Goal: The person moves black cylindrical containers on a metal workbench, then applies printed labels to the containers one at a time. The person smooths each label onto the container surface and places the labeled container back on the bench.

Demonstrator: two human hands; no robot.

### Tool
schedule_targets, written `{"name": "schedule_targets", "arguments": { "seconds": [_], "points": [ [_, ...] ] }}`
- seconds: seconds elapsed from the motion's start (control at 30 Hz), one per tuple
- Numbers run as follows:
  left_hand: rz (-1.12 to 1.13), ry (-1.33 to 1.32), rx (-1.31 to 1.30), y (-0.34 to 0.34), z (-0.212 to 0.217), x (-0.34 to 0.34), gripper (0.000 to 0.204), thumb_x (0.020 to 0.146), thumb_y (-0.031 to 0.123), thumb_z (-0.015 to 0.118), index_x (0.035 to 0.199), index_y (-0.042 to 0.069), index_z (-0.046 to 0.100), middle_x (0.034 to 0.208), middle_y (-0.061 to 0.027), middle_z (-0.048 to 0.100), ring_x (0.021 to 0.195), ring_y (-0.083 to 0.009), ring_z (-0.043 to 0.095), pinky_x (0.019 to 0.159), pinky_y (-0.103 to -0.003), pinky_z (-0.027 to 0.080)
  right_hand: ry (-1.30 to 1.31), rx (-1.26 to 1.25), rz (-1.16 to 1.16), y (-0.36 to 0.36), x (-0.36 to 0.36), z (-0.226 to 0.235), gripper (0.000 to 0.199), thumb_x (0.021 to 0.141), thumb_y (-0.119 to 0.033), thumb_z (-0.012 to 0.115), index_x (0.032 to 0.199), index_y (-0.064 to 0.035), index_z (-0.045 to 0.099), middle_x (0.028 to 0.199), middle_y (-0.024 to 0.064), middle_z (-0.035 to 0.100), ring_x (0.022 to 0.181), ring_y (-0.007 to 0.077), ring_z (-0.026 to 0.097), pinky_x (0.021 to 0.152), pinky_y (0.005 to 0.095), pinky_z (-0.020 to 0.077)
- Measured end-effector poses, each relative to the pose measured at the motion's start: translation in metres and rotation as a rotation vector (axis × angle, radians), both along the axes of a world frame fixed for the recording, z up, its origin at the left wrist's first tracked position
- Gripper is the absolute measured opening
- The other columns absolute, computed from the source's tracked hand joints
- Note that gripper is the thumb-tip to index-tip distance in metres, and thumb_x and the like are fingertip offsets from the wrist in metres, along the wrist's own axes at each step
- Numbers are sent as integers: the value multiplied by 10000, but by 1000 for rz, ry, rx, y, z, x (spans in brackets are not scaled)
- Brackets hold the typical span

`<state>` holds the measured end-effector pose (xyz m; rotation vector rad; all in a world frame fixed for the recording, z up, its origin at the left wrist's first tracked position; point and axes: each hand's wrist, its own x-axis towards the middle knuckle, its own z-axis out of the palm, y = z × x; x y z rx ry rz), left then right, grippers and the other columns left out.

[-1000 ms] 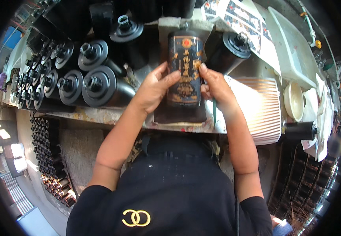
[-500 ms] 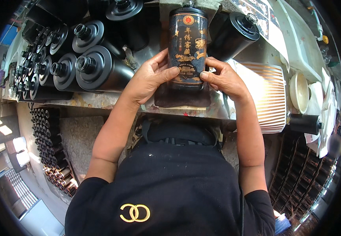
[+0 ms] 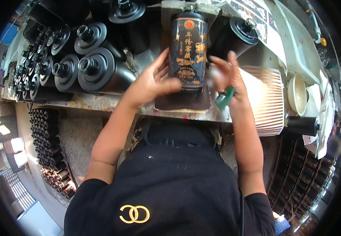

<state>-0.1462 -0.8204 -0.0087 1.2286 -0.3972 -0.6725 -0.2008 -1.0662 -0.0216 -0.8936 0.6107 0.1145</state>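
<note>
A black bottle (image 3: pixel 189 51) with gold and blue decoration lies on a dark brown pad (image 3: pixel 182 103), its neck pointing to the far side. My left hand (image 3: pixel 151 84) grips the bottle's left side, with the fingers behind it and the blurred thumb over its lower front. Off the bottle's right side, my right hand (image 3: pixel 233 76) is smeared by motion. A small flat green piece (image 3: pixel 224 98), perhaps a scraper, shows at its palm, held in the curled lower fingers. Its thumb and forefinger look apart.
Plain black bottles (image 3: pixel 96 69) crowd the bench's left, with another bottle (image 3: pixel 244 31) behind on the right. Printed sheets (image 3: pixel 257 19), a white slatted basket (image 3: pixel 267 102) and a cream bowl (image 3: pixel 297 94) lie to the right. Racks of bottles (image 3: pixel 46 133) stand below.
My right hand has let go of the bottle and moved slightly right, the green piece now showing in it. The left hand stays on the bottle, its thumb in motion.
</note>
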Motion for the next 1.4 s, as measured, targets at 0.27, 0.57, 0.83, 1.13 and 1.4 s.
{"name": "schedule_targets", "arguments": {
  "seconds": [0.27, 0.57, 0.83, 1.13, 1.4],
  "points": [
    [215, -380, 330, -10, 5, -27, 1112, 687, 45, 792, 1529, 91, 67, 1441, -213, 384, 1319, -281, 418, 1047, -406, 397, -139, -15, 47, 6, -45, 32, 276, 828, -72, 562, 1092, -32, 491, 982, 130, 603, 866, 245, 633, 790, 367, 534],
    [258, -469, 364, -9, -8, -25, 971, 692, 68, 794, 1479, 49, 226, 1403, -157, 420, 1272, -271, 463, 1034, -395, 398, -702, -1248, 625, 25, 1, 94, 270, 832, -143, 684, 1049, -3, 603, 973, 143, 606, 946, 264, 608, 846, 335, 470],
    [250, -517, 441, -4, -9, -23, 939, 678, 70, 804, 1454, 26, 277, 1361, -145, 471, 1272, -236, 456, 1073, -367, 347, -1256, -2055, 96, 15, 85, 113, 158, 759, -11, 651, 907, -61, 627, 865, 86, 606, 804, 276, 605, 702, 377, 470],
    [139, -250, 161, 3, -19, -12, 949, 678, 129, 825, 1452, 20, 288, 1427, -159, 433, 1354, -263, 376, 1120, -379, 287, -952, -1434, 507, 25, 40, 100, 222, 759, -88, 730, 959, -25, 657, 912, 137, 643, 837, 300, 632, 723, 344, 510],
    [14, -183, 129, 12, -36, -1, 1006, 701, 96, 811, 1498, 39, 199, 1560, -183, 160, 1429, -272, 229, 1153, -384, 228, -1444, -1824, 489, 24, 10, 75, 261, 710, -45, 678, 968, -90, 674, 886, 54, 624, 845, 196, 623, 746, 326, 505]
  ]
}}
